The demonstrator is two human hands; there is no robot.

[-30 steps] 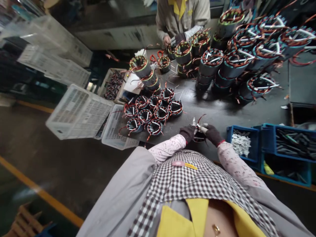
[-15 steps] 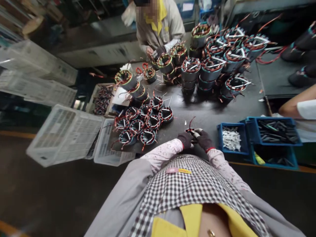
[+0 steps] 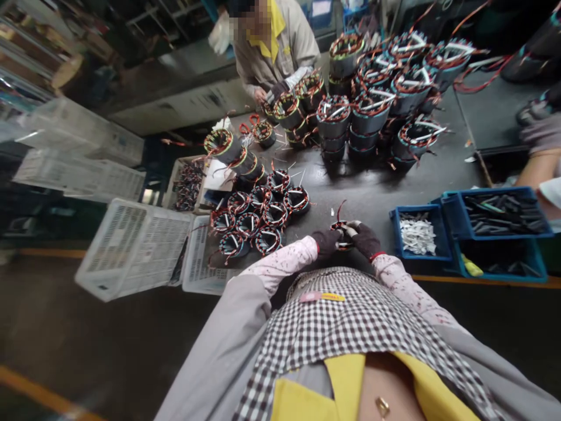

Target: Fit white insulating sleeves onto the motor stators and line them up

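Note:
A small motor stator with copper windings stands at the table's near edge, between my two gloved hands. One reddish wire sticks up from its far side. My left hand closes round its left side. Over its right rim reach the pale-tipped fingers of my right hand, pressed against the windings; whether they also pinch a small piece is too fine to see. To the left stand several similar small stators in a tight group, with white sleeves across their openings.
Taller stacked stators fill the table's far side, where a co-worker handles one. Blue bins of white pieces and black strips stand right. White crates are left. Another person's arm shows at the right edge.
The view has shifted slightly. My hands have parted a little, showing more of the stator's top. At the right edge, another person's gloved hand has come into view.

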